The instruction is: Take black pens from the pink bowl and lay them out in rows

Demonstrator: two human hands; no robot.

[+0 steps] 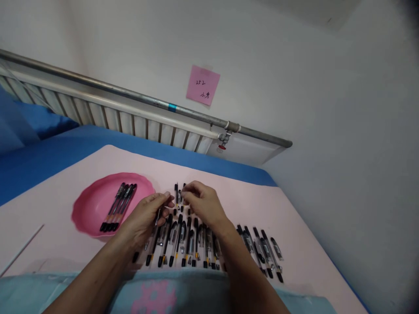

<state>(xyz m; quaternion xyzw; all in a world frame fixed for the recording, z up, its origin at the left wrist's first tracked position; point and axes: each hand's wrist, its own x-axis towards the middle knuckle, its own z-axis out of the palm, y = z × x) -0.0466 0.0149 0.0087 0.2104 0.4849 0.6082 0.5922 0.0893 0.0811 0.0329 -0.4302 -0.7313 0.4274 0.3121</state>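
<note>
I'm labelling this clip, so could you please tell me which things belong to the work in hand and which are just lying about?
In hand:
left hand and right hand, meeting over small pen parts
row of pens and parts
pink dish with assembled pens

Lying about:
pink note
thin white rod
radiator

Both hands, left hand (147, 216) and right hand (204, 203), meet fingertip to fingertip over a row of pens (196, 240) beside a pink dish (88, 205).
</note>
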